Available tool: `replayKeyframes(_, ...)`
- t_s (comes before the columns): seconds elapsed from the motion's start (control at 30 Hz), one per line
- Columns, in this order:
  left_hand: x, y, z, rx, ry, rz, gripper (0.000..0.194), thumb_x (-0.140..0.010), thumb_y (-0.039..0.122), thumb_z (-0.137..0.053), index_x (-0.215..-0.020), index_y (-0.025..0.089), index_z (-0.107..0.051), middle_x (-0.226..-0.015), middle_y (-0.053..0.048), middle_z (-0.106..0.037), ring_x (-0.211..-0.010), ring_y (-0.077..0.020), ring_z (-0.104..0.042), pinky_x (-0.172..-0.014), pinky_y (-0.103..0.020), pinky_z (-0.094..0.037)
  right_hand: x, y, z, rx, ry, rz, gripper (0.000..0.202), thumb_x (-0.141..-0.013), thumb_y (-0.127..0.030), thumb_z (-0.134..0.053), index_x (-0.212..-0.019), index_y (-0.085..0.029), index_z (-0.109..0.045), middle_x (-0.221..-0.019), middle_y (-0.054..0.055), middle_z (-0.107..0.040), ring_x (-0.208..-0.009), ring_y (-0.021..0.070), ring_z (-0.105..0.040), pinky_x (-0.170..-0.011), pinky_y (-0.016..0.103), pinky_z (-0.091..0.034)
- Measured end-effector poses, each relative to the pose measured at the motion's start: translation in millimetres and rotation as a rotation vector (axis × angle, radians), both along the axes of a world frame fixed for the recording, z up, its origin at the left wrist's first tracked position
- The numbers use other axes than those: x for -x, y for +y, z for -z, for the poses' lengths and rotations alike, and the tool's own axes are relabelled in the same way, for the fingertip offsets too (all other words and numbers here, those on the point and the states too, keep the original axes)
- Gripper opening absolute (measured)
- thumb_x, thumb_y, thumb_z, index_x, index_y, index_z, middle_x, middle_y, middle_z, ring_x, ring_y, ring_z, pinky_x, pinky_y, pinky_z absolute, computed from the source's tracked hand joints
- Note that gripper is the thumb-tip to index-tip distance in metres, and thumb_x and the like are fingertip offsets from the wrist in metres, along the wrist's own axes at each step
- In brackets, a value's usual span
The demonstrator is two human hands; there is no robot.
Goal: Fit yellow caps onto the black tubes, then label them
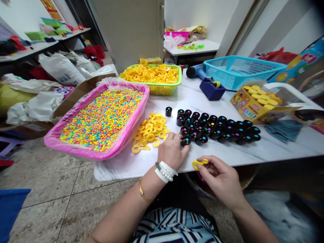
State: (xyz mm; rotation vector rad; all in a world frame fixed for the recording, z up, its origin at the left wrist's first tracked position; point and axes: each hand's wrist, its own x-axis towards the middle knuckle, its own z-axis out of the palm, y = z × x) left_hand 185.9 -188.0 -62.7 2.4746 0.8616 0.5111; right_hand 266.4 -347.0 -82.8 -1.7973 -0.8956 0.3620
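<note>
So the right hand (pixel 221 179) has a yellow ring piece (pixel 195 165) pinched between thumb and fingers, just off the near side of the black cups (pixel 216 134), long axis running roughly sideways along them, ring end leftward. Left hand (pixel 172 152) is the closer one, right at the cups' near-left corner, fingertips partly hidden so can't tell if it's gripping one. Loose yellow pieces (pixel 150 130) lie left of the cups

tabletop (pixel 116 168): bright, evenly lit, shadows faint and soft
under the tabletop: dim
pink tray (pixel 101 155): glossy highlights along its wall
black cups (pixel 211 126): fairly crisp
shelves (pixel 37 47): soft, stretched by edge distortion
upper right corner: fading to black
</note>
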Motion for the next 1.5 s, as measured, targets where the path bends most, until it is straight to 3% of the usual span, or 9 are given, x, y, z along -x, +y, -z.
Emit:
replayKeyframes(0.17, 37, -10, 0.2, 0.065, -0.051, 0.073, 0.018, -0.078, 0.023, -0.063, -0.095, 0.02, -0.061, -0.096, -0.003, -0.063, -0.074, -0.0156, -0.06, -0.064, -0.028, -0.049, -4, 11, -18.2, -0.135, 0.71, 0.04, 0.025, -0.072, -0.038, -0.079, -0.081, -0.018, -0.066, -0.05, -0.005, -0.055, -0.038, 0.0085, -0.049, -0.035, 0.018, -0.042)
replayKeyframes(0.3, 48, -14, 6.1, 0.106, -0.085, 0.101, 0.022, -0.078, 0.021, -0.063, -0.099, 0.021, -0.06, -0.094, -0.002, -0.065, -0.078, -0.016, -0.062, -0.066, -0.027, -0.05, -1, 36, -22.5, -0.136, 0.907, -0.022, 0.03, -0.066, -0.04, -0.082, -0.076, -0.015, -0.068, -0.043, -0.006, -0.05, -0.031, 0.0054, -0.039, -0.028, 0.015, -0.03)
replayKeyframes(0.47, 47, -13, 11.7, 0.123, -0.145, 0.109, 0.019, -0.08, 0.021, -0.062, -0.099, 0.021, -0.062, -0.096, -0.003, -0.064, -0.084, -0.0165, -0.062, -0.076, -0.027, -0.052, 5, 56, -16.8, -0.053, 0.796, -0.004, 0.03, -0.07, -0.039, -0.082, -0.08, -0.015, -0.068, -0.04, -0.007, -0.05, -0.031, 0.0034, -0.036, -0.029, 0.012, -0.024)
replayKeyframes(0.6, 49, -12, 12.0, 0.142, -0.128, 0.123, 0.021, -0.081, 0.023, -0.062, -0.102, 0.021, -0.063, -0.091, -0.002, -0.063, -0.081, -0.0169, -0.062, -0.073, -0.028, -0.052, 8, 56, -10.9, -0.028, 0.717, 0.018, 0.028, -0.074, -0.04, -0.079, -0.082, -0.016, -0.066, -0.044, -0.005, -0.055, -0.033, 0.0059, -0.045, -0.032, 0.014, -0.034)
replayKeyframes(0.9, 49, -8, 6.9, 0.204, -0.105, 0.155, 0.022, -0.081, 0.025, -0.062, -0.102, 0.02, -0.062, -0.085, -0.002, -0.068, -0.075, -0.0164, -0.062, -0.067, -0.027, -0.049, 6, 55, -7.8, -0.077, 0.77, 0.015, 0.027, -0.076, -0.038, -0.079, -0.083, -0.016, -0.064, -0.057, -0.003, -0.064, -0.04, 0.0084, -0.056, -0.042, 0.02, -0.052)
replayKeyframes(1.1, 47, 1, -8.4, 0.524, -0.134, 0.19, 0.019, -0.09, 0.032, -0.055, -0.095, 0.018, -0.068, -0.071, 0.001, -0.067, -0.06, -0.0115, -0.057, -0.057, -0.023, -0.043, 7, 52, -8.6, 0.005, 0.685, -0.015, 0.026, -0.08, -0.04, -0.075, -0.086, -0.019, -0.06, -0.057, -0.003, -0.065, -0.044, 0.0107, -0.06, -0.046, 0.021, -0.053)
replayKeyframes(1.27, 41, 7, -5.2, 0.673, -0.14, 0.161, 0.025, -0.094, 0.035, -0.052, -0.08, 0.017, -0.063, -0.066, 0.002, -0.062, -0.059, -0.0098, -0.054, -0.055, -0.02, -0.04, 10, 50, -11.5, 0.015, 0.599, 0.009, 0.024, -0.083, -0.041, -0.071, -0.089, -0.022, -0.058, -0.054, -0.005, -0.062, -0.044, 0.0121, -0.061, -0.047, 0.021, -0.052)
replayKeyframes(1.37, 44, 0, 0.2, 0.649, -0.198, 0.155, 0.021, -0.095, 0.033, -0.051, -0.091, 0.017, -0.064, -0.067, 0.002, -0.06, -0.059, -0.0099, -0.054, -0.056, -0.021, -0.041, 12, 50, -14.4, 0.028, 0.587, 0.004, 0.024, -0.084, -0.043, -0.07, -0.088, -0.022, -0.059, -0.052, -0.006, -0.06, -0.044, 0.0115, -0.059, -0.045, 0.02, -0.048)
replayKeyframes(1.5, 49, -13, 11.0, 0.413, -0.344, 0.156, 0.032, -0.087, 0.033, -0.065, -0.115, 0.017, -0.062, -0.091, -0.004, -0.06, -0.074, -0.0136, -0.058, -0.066, -0.024, -0.049, 13, 49, -11.7, 0.005, 0.552, 0.003, 0.025, -0.082, -0.042, -0.072, -0.09, -0.02, -0.065, -0.068, -0.001, -0.065, -0.055, 0.0111, -0.059, -0.051, 0.021, -0.05)
